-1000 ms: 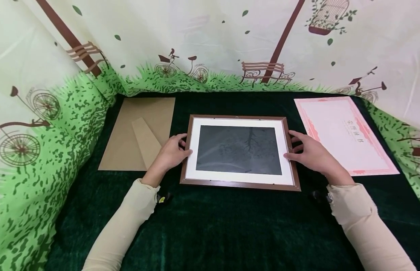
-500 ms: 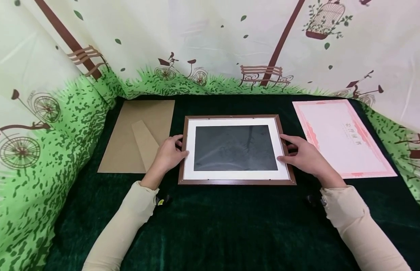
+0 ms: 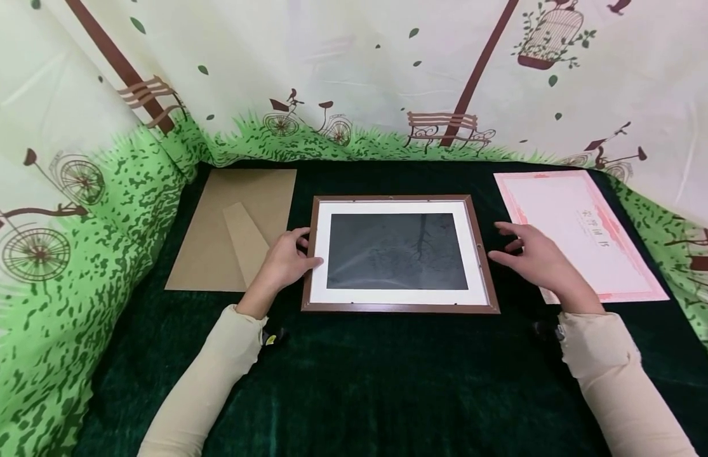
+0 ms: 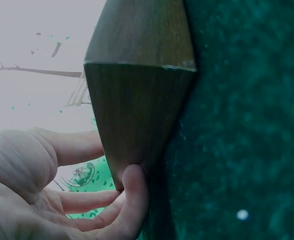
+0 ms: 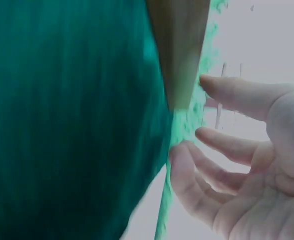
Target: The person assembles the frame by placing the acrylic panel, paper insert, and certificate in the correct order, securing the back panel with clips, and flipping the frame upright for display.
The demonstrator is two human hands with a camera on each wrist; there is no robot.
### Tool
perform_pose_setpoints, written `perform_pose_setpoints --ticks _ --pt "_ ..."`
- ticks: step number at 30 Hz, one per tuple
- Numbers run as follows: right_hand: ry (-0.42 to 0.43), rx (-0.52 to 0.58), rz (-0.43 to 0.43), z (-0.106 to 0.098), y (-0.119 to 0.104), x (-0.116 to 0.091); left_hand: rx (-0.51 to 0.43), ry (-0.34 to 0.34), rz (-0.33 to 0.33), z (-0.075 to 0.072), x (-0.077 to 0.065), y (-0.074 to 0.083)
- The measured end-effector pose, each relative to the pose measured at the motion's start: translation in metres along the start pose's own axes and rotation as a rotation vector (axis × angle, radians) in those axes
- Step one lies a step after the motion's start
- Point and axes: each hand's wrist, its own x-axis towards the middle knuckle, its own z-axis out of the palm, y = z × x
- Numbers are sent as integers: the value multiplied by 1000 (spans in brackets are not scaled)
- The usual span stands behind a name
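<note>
Picture frame [image 3: 399,308], brown, lies flat on dark green cloth [image 3: 354,381], mid-scene, long sides near and far. Inside it: white mat [image 3: 399,296] around dark panel [image 3: 394,254], which carries a faint tree reflection.

Left hand [image 3: 286,257]: holding the frame's left rail in a narrow grip, thumb on the upper edge, other fingers at the outer side. Left wrist view agrees, with the fingers by the frame's corner; pressure cannot be told.

Right hand [image 3: 529,254]: holds nothing. Thumb and fingers stand well parted and loosely bent, just beside the right rail, a gap visible in the head view. Its wrist reaches over pink-bordered sheet [image 3: 554,203]; contact with the sheet cannot be told.

Far left: brown board [image 3: 205,247] with narrow strut [image 3: 247,244] lying on it, apart from the frame.

Judgement on the step in hand: steadying the frame. Best done with the left thumb kept on the rail, off mat and panel, pressing lightly so the frame does not pivot while held on one side only. Small dark tabs along the inner edge look catchable; fingers should stay clear. Right sleeve should be lifted, not dragged, over the sheet.
</note>
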Motion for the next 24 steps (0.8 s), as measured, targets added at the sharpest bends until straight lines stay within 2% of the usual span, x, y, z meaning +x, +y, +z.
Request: perform_pose_setpoints --ticks 4,8,11,15,20,22,24 --pt "43 -115 89 -12 16 -2 -13 -4 -4 0 0 -1" --pt "27 -179 174 -17 27 -4 -26 -9 -6 1 1 -2" --pt "-3 -200 197 -18 32 -5 -29 -10 -10 1 1 -2" --pt "-39 -206 180 -21 42 -5 -28 -8 -13 0 0 -2" --pt "-61 -188 173 -41 78 -8 -32 -12 -12 -1 0 -2" --pt "-66 -186 212 -51 96 -13 -33 -12 -11 0 0 -2" --pt "-54 -193 289 -59 113 -19 -29 -12 -5 0 0 -3"
